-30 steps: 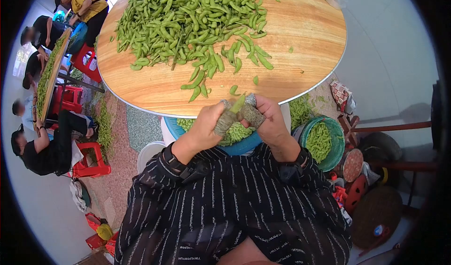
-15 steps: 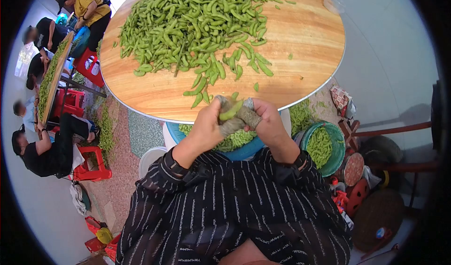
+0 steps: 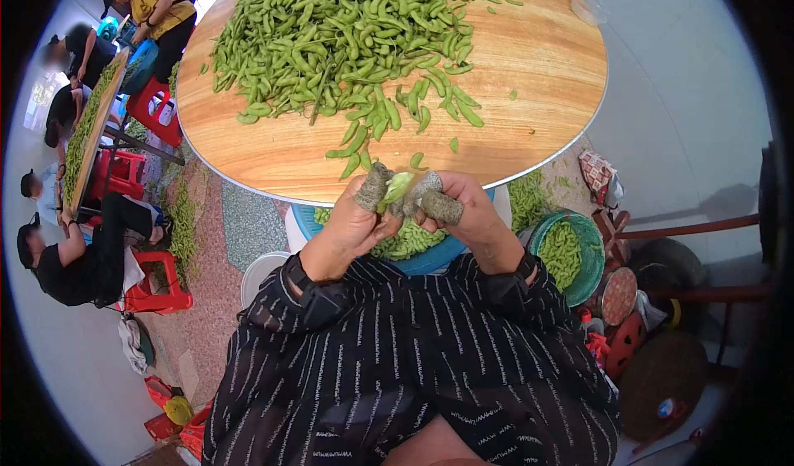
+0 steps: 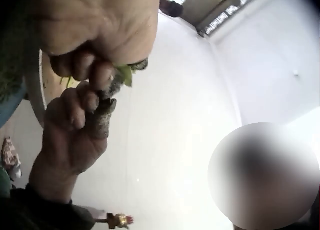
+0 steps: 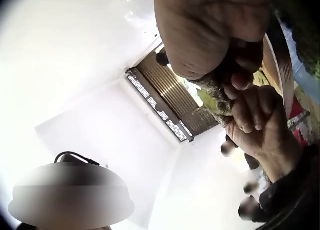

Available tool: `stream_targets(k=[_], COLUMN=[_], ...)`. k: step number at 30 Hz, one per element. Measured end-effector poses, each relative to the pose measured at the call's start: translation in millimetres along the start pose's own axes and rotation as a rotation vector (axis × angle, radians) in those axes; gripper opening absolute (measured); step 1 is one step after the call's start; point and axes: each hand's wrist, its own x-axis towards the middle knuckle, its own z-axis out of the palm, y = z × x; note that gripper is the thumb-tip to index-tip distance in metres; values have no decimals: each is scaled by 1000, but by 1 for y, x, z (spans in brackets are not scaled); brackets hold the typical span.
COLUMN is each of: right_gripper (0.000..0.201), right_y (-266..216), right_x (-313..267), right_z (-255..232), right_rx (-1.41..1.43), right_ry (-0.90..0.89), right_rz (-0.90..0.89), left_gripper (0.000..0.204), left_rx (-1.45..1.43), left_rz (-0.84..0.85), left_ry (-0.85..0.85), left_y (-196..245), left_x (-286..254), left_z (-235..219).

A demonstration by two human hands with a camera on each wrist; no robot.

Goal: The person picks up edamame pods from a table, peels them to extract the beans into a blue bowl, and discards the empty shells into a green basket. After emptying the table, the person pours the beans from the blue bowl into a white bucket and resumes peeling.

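Between the two hands is a green soybean pod (image 3: 399, 186), its pale inner side showing in the head view. My left hand (image 3: 349, 224) pinches it under a thumb wrapped in grey-green cloth. From the other side my right hand (image 3: 478, 211), its thumb and forefinger wrapped too, pinches the pod's near end, which those fingers partly cover. Both hands are just off the near edge of a round wooden table (image 3: 529, 94), above a blue basin (image 3: 442, 259) of shelled beans (image 3: 411, 241). In the left wrist view the pod (image 4: 127, 76) peeks out between the curled hands.
A large heap of pods (image 3: 331, 36) covers the table's far left, with loose pods near the edge. A green bucket (image 3: 591, 255) of pods stands at right, a white bucket (image 3: 263, 272) at left. Several people sit or stand around another table (image 3: 91, 127).
The pod has turned from upright to lying across and now tilted, with its pale inside exposed. The left thumb has shifted over it; the right fingers have drawn slightly to the right.
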Motion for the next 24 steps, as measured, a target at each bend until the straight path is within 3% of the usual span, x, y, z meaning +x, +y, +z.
stream_targets(k=[3, 5, 6, 8, 10, 12, 13, 15, 19, 20, 21, 22, 23, 24], right_gripper=[11, 11, 11, 12, 13, 13, 13, 13, 17, 20, 22, 22, 24, 25], right_y=[-7, -16, -19, -18, -15, -13, -9, 0, 5, 8, 9, 7, 6, 5], right_x=[-3, -4, -5, -2, -2, 0, 2, 2, 5, 6, 7, 8, 7, 5], right_z=[4, 10, 12, 12, 12, 11, 8, 4, 19, 18, 18, 19, 21, 24], right_rx=[-34, -73, -108, -87, -65, -169, -176, -483, -646, -817, -988, -991, -1082, -1173], right_ry=[130, 167, 208, 188, 164, 250, 238, 251, 315, 316, 316, 310, 308, 308], right_rz=[26, 39, 52, 38, 23, 7, 2, -87, -210, -322, -437, -439, -434, -423], left_gripper=[29, 24, 24, 20, 18, 16, 15, 12, 21, 21, 22, 24, 24, 21], left_rx=[124, 530, 530, 867, 933, 1007, 1055, 1031, 1070, 1070, 1007, 941, 937, 1065], left_rz=[110, 289, 288, 459, 424, 409, 326, 171, 184, 189, 297, 403, 404, 474], left_ry=[111, 132, 130, 74, 35, 5, 15, 62, 176, 182, 194, 204, 205, 198], left_y=[-2, -3, -5, -9, -5, 0, 0, 5, -9, -13, -14, -13, -12, -11], left_x=[0, 0, 0, 1, -1, 1, 2, 0, -1, -2, -1, -1, -1, -1], left_z=[-4, -6, -6, -4, 0, -2, -6, -4, -21, -22, -16, -11, -10, -10])
